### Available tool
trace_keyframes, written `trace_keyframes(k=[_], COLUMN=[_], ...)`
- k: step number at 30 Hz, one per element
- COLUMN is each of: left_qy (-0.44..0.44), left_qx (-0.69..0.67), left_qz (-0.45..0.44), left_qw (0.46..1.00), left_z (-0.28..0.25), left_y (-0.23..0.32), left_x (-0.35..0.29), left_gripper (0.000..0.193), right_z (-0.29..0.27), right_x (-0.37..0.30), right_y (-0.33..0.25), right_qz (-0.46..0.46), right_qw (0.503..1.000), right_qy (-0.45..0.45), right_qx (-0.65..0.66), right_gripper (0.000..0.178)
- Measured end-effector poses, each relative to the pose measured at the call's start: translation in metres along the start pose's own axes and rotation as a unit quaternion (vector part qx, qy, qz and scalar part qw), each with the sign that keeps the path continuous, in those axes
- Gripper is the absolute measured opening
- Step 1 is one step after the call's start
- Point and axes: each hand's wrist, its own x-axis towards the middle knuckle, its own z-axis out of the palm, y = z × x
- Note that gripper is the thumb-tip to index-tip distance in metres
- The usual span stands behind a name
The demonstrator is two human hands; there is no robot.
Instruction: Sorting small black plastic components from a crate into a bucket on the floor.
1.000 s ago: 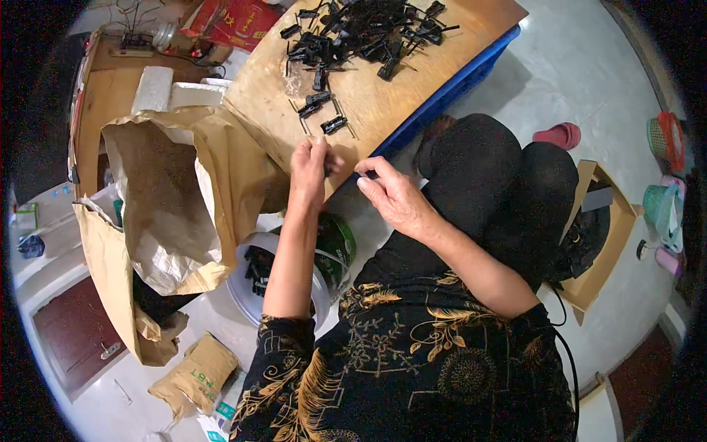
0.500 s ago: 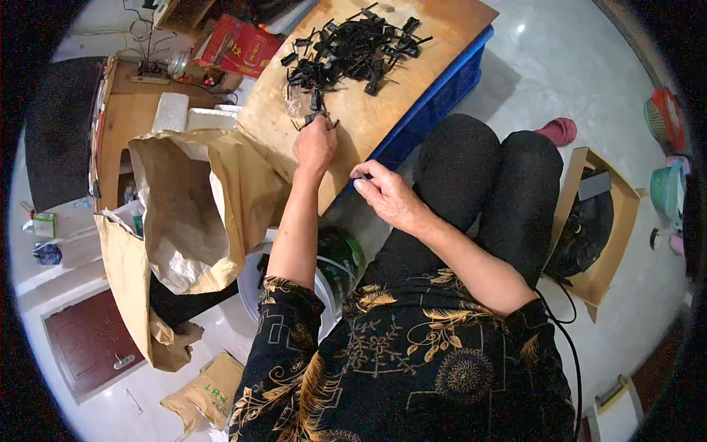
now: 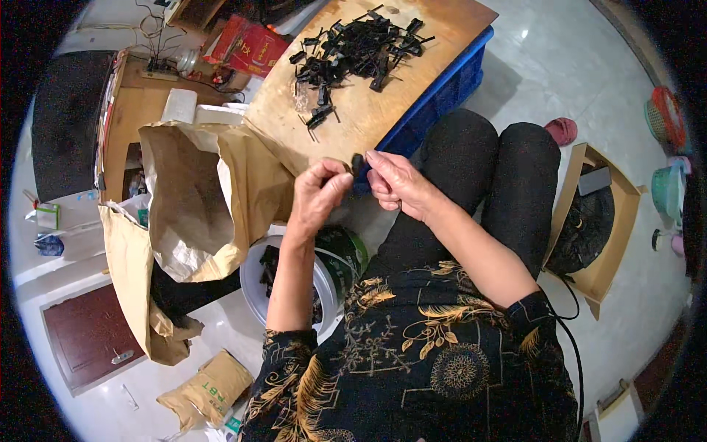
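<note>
Wooden table [image 3: 361, 129] carries a pile of black parts [image 3: 359, 48] toward its far edge, with a stray part [image 3: 320, 116] lying closer to its left edge. By its near corner, a small black part [image 3: 358, 163] sits between the fingertips of the left hand [image 3: 317, 197] and right hand [image 3: 400, 186] (which grip is clamped on it, I cannot tell). Dark pieces [image 3: 270, 261] in the white bucket [image 3: 254, 295] are perhaps done with, while the pile suggests much is left.

Light is bright — glare and soft shadow mark the floor [image 3: 549, 85] right of the blue crate [image 3: 443, 102] — frame corners dark, grainy.
</note>
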Motion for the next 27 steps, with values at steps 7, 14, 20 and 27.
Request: trace_keyframes(k=[7, 14, 20, 27], left_qy=[-0.039, -0.022, -0.005, 0.063], left_qx=[-0.058, -0.079, -0.088, -0.134], left_qz=[-0.044, -0.137, -0.103, -0.074], left_qw=[0.997, 0.987, 0.991, 0.986], left_z=[0.008, 0.015, 0.021, 0.03], left_y=[-0.01, -0.001, -0.008, -0.005], left_x=[-0.014, -0.013, -0.009, -0.005], left_gripper=[0.011, 0.016, 0.017, 0.012], right_z=[0.0, 0.001, 0.007, 0.005], right_x=[-0.001, 0.001, 0.001, 0.003], right_y=[0.007, 0.005, 0.005, 0.01], right_qz=[-0.008, -0.037, -0.068, -0.101], right_qw=[0.997, 0.988, 0.977, 0.974], right_qy=[0.002, 0.015, 0.043, 0.032], right_qx=[-0.078, -0.151, -0.2, -0.201], right_gripper=[0.026, 0.023, 0.027, 0.034])
